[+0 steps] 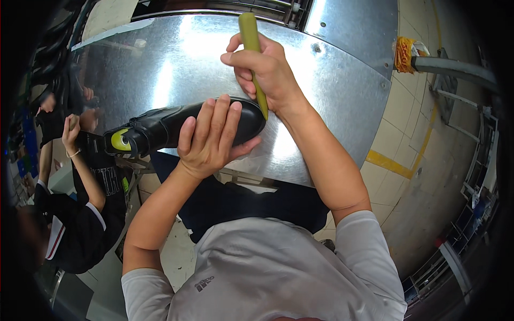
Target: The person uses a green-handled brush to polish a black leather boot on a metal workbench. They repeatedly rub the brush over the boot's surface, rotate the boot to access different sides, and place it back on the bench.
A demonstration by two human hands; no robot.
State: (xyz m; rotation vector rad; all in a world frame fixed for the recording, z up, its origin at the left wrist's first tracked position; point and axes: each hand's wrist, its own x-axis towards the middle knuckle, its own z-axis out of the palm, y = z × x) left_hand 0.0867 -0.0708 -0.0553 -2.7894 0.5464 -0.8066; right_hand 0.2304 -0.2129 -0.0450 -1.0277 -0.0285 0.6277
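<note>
A black leather shoe [249,124] lies lengthwise over the front part of the metal table, its rounded toe to the right. At its left end, a yellow-green piece [120,140] with a dark round spot shows in the opening. My left hand [206,147] grips the shoe from the near side, fingers across the upper and thumb along the toe's near edge. In my right hand [270,69], the fingers are wrapped round a thick olive-yellow stick [249,35] with a tapered point. That point meets the toe's right edge, or sits right beside it.
The shiny metal table [326,96] spreads under both hands. Rails [214,9] run along its far edge. A co-worker [80,224] sits at the left, near dark footwear. A grey bar wrapped in orange and yellow [405,54] juts in from the right above tiled floor [391,139].
</note>
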